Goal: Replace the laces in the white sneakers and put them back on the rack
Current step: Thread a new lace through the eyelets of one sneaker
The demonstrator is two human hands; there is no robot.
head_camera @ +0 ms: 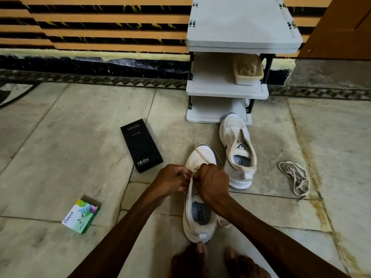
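Note:
A white sneaker (197, 215) lies on the floor in front of me, toe pointing away. Over its lace area my left hand (173, 180) and my right hand (212, 184) are close together, each pinching a white lace (200, 154) that loops over the toe. The second white sneaker (239, 151) has no lace and lies to the right, its toe touching the base of the white rack (226, 91). A loose, dirty lace (295, 177) is bundled on the floor further right.
A black phone box (141, 148) lies left of the sneakers, and a green and white Odonil box (81, 216) lies nearer me on the left. A beige tray (249, 72) sits on the rack's middle shelf. My bare feet (200, 257) touch the near sneaker's heel.

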